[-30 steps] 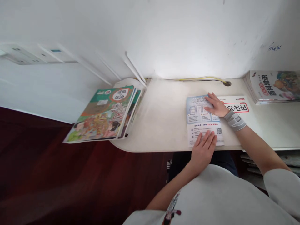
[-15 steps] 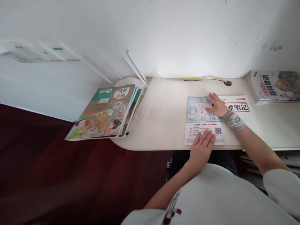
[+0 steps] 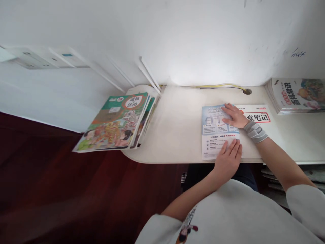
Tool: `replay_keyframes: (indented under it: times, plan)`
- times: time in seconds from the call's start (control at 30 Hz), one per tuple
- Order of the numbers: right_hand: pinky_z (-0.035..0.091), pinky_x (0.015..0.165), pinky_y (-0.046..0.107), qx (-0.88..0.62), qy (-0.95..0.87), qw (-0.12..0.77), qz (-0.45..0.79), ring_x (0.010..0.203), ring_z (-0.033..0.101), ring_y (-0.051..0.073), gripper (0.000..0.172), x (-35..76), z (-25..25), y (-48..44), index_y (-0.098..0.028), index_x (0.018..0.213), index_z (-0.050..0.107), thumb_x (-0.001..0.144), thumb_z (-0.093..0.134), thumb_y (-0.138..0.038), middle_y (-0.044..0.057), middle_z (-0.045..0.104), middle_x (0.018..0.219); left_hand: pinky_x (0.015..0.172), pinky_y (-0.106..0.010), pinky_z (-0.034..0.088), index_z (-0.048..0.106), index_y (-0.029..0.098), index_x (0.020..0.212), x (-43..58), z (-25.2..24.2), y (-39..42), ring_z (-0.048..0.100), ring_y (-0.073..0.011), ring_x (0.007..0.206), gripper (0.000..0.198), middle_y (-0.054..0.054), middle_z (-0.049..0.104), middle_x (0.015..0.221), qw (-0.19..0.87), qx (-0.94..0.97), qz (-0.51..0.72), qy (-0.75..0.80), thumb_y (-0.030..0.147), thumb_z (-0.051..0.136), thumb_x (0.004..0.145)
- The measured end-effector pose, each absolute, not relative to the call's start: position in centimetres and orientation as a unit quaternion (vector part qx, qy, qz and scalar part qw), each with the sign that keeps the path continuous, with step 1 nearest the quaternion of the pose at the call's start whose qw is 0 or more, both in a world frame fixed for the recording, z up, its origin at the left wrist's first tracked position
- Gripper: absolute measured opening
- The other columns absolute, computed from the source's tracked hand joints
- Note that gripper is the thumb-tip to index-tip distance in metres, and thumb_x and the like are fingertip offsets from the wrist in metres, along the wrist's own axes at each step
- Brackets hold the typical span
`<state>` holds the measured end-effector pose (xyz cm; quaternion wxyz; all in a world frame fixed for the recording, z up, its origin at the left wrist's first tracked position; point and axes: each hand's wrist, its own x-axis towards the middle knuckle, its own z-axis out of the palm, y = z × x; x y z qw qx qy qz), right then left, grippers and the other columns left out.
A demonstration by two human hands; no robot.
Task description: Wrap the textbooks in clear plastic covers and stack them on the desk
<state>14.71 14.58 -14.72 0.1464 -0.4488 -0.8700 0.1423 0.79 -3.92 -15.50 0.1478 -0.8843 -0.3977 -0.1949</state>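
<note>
An open booklet or folded cover lies on the white desk. Its left part is a blue-and-white printed page (image 3: 213,132); a white cover with large black characters in a red frame (image 3: 259,117) shows at the right. My left hand (image 3: 228,157) rests flat on the printed page's lower right, near the fold, fingers extended and hiding the QR code. Above it, my right hand (image 3: 235,116) lies with fingers spread over the page's upper right and the fold. A grey band (image 3: 256,131) wraps the right wrist.
Several books (image 3: 114,122) with a green illustrated cover on top overhang the desk (image 3: 175,135) at its rounded left end. A magazine stack (image 3: 299,93) stands at the back right. A yellow cable (image 3: 220,85) runs along the wall to a hole (image 3: 247,91).
My left hand has slid to the right across the lower page, toward the fold, and now covers the QR code. My right hand has stayed nearly in place.
</note>
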Motion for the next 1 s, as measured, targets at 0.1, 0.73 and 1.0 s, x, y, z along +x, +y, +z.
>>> replay_keyframes:
  times: [0.1,0.73,1.0]
  plan:
    - [0.014,0.112,0.053,-0.452,-0.876,0.111,0.126,0.14,0.017,0.03,0.075,14.4,-14.3,14.2,-0.016,0.142,0.034,0.084,0.036,-0.064,0.013,0.026,0.15,0.108,-0.043,0.033,0.05,0.009,0.126,0.4,-15.8,-4.1,0.041,-0.0224,0.13,0.038,-0.013,0.048,0.136,0.146,-0.885,-0.189,-0.399,0.012,0.035,0.091]
    - [0.014,0.111,0.053,-0.453,-0.881,0.091,0.1,0.139,0.019,0.032,0.08,13.9,-14.2,13.7,-0.013,0.142,0.033,0.084,0.031,-0.068,0.016,0.028,0.149,0.107,-0.041,0.034,0.05,0.009,0.126,-0.8,-15.8,-4.9,0.043,-0.0229,0.128,0.038,-0.013,0.05,0.135,0.083,-0.893,-0.183,-0.403,0.02,0.036,0.093]
    - [0.017,0.111,0.054,-0.452,-0.878,0.118,0.106,0.139,0.018,0.032,0.082,14.1,-14.7,14.0,-0.017,0.143,0.032,0.082,0.028,-0.072,0.014,0.026,0.15,0.094,-0.053,0.041,0.034,0.009,0.138,-10.8,-13.5,-0.6,0.049,-0.0348,0.12,0.056,-0.024,0.049,0.131,-0.03,-0.663,-0.266,-0.699,0.032,0.046,0.088]
